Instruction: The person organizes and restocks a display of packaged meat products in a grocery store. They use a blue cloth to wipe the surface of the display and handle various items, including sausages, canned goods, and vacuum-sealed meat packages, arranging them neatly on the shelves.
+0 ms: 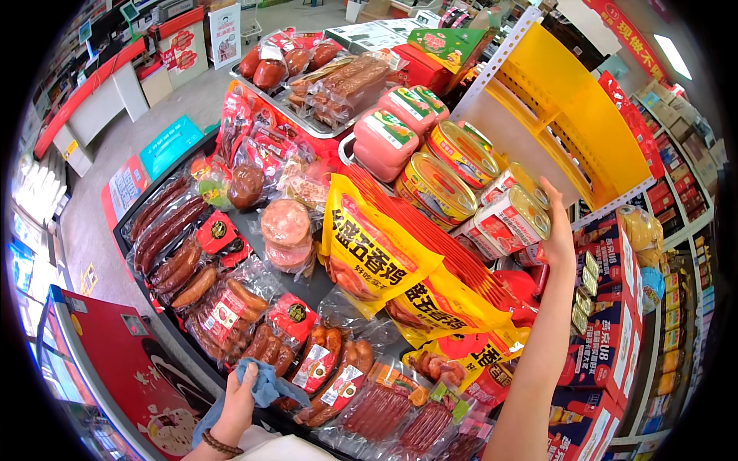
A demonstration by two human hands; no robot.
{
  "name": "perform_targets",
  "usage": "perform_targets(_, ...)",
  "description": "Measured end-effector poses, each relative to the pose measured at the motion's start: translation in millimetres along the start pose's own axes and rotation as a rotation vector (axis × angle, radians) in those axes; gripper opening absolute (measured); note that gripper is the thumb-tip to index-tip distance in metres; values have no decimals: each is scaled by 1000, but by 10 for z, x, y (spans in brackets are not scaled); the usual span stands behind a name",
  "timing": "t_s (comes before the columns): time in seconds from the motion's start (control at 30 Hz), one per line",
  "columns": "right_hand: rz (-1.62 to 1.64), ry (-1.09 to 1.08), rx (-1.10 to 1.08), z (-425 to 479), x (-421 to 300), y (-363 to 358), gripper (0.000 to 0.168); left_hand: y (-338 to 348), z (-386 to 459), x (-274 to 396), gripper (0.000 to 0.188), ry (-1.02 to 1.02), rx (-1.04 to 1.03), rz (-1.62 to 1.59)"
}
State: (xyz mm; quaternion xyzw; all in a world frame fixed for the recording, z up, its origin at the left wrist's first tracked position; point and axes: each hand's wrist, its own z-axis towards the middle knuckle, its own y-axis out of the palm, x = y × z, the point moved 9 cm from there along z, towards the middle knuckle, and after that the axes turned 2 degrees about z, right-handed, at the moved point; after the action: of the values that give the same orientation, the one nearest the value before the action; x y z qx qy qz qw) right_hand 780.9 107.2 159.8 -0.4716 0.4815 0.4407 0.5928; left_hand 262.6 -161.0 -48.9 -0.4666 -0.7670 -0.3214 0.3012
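My left hand point(237, 397), with a beaded bracelet at the wrist, grips a blue cloth point(268, 385) at the near edge of the display of packed meats. Beside it lie vacuum-packed sausages point(268, 348). My right hand point(556, 222) reaches to the far right of the display, its palm and fingers against the side of a white and red luncheon meat can point(510, 222). Its thumb is hidden, so a firm hold cannot be made out. Larger yellow oval cans point(436, 190) stand left of that can. Yellow bags of chicken point(375, 248) lean between my two arms.
A metal tray point(271, 104) of sausages sits at the display's far end. A yellow perforated shelf unit point(576, 109) rises behind the cans. Stacked beer cartons point(605, 322) stand at right, a red cabinet point(138, 380) at lower left, and a checkout counter point(95, 95) at upper left.
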Motion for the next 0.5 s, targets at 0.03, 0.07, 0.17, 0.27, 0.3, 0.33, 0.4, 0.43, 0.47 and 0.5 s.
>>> perform_targets(0.03, -61, -62, 84, -32, -80, -44, 55, -29, 16, -35, 33, 10, 12, -10)
perform_targets(0.07, -122, -124, 172, -85, -161, -109, 54, -50, 24, -45, 34, 18, 21, -19)
perform_targets(0.17, -227, -296, 396, -353, -444, -136, 40, 36, -48, 84, 34, 35, -71, 14)
perform_targets(0.27, -509, -349, 398, -620, -575, 39, 28, -27, -36, 19, 34, 53, -73, -9)
perform_targets(0.3, -684, -414, 348, -699, -603, 134, 33, -31, -53, 8, 34, 43, -69, -12)
perform_targets(0.33, -691, -393, 295, -744, -575, 184, 35, 3, -76, 29, 33, 48, -95, -10)
perform_targets(0.4, -663, -392, 230, -812, -587, 317, 40, 25, -84, 28, 31, 68, -150, -1)
perform_targets(0.43, -649, -373, 244, -813, -546, 272, 40, 41, -98, 40, 29, 70, -151, 8)
perform_targets(0.47, -634, -354, 257, -791, -472, 214, 40, 62, -133, 53, 29, 71, -149, 18)
perform_targets(0.5, -613, -337, 266, -762, -408, 181, 40, 70, -162, 71, 29, 76, -141, 30)
